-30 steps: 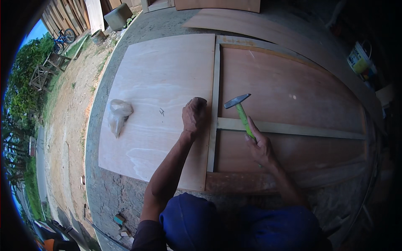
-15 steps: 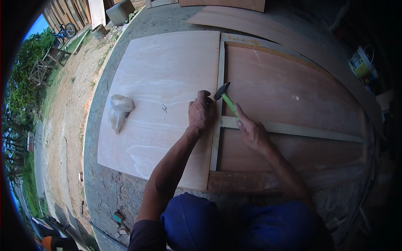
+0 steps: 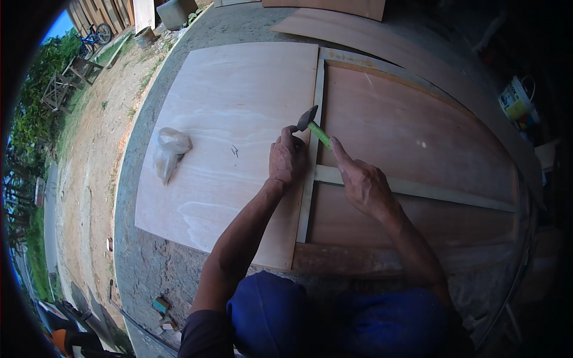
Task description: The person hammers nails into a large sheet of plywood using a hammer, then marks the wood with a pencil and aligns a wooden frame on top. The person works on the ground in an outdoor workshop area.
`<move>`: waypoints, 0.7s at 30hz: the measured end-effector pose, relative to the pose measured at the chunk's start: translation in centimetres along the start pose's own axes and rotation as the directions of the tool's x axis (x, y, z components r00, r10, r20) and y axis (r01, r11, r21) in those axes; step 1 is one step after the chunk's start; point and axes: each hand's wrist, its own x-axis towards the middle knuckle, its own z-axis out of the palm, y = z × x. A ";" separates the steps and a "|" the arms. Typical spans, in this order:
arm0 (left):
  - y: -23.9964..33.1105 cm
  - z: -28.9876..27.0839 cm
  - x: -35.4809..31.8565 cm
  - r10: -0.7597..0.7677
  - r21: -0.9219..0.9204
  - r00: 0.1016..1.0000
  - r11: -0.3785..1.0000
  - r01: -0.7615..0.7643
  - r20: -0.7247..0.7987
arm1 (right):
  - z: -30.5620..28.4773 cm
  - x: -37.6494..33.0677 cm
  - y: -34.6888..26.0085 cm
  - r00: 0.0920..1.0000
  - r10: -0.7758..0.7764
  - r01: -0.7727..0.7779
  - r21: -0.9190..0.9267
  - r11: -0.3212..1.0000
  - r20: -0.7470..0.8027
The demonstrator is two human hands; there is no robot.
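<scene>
My right hand [image 3: 365, 184] grips a hammer [image 3: 320, 135] with a bright green handle and a dark head. The head is close over the fingertips of my left hand [image 3: 287, 158]. That left hand rests on a pale plywood sheet [image 3: 245, 77], by its right edge, with fingers pinched together; whatever they hold is hidden. The sheet lies on a wooden frame [image 3: 382, 184], whose bars and reddish-brown panel show on the right. A few thin nails [image 3: 235, 151] lie on the sheet, left of my left hand. Farther left sits a crumpled clear plastic bag [image 3: 169, 155].
Another plywood sheet [image 3: 334, 30] lies on the concrete floor beyond the frame. At the far right stands a white bucket [image 3: 515, 101]. Small wood blocks [image 3: 161, 305] lie at the lower left, with a dirt yard [image 3: 86, 179] and a bicycle [image 3: 95, 37] beyond.
The hammer head has shifted slightly up and left, nearer my left fingertips, and my right hand has turned with it. My left hand keeps its place at the sheet's edge.
</scene>
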 end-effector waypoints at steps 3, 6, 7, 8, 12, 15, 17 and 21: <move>-0.2 0.5 -0.1 -0.049 -0.094 0.994 0.995 0.039 -0.097 | 0.0 0.4 1.2 0.995 0.036 -0.032 -0.052 0.998 0.090; -0.8 -0.4 0.0 -0.015 -0.070 0.991 0.998 0.006 -0.134 | -0.8 0.8 -0.2 1.000 -0.022 0.022 -0.003 1.000 0.009; -1.0 -0.2 -0.5 -0.003 -0.057 0.993 0.998 -0.004 -0.120 | -1.0 0.3 -0.9 0.998 -0.046 0.048 0.027 0.999 -0.050; -1.2 -0.1 -0.5 -0.002 -0.060 0.991 0.998 -0.006 -0.133 | -0.4 0.3 -0.8 0.977 -0.125 0.135 0.048 0.990 -0.173; -1.7 0.5 0.1 0.019 -0.067 0.986 0.997 -0.031 -0.165 | 1.9 -0.1 2.2 0.985 -0.140 0.134 -0.058 0.989 -0.103; -2.5 0.1 0.3 0.021 -0.055 0.986 0.998 -0.030 -0.165 | 1.0 0.5 1.1 0.995 -0.098 0.098 -0.010 0.995 -0.006; -2.0 0.5 -0.2 0.017 -0.057 0.988 0.998 -0.026 -0.152 | 1.9 -0.1 0.6 0.945 -0.165 0.193 0.072 0.979 -0.282; -1.4 1.0 -0.4 0.035 -0.039 0.982 0.998 -0.043 -0.184 | 3.7 -1.1 3.9 0.983 -0.154 0.147 -0.082 0.986 -0.099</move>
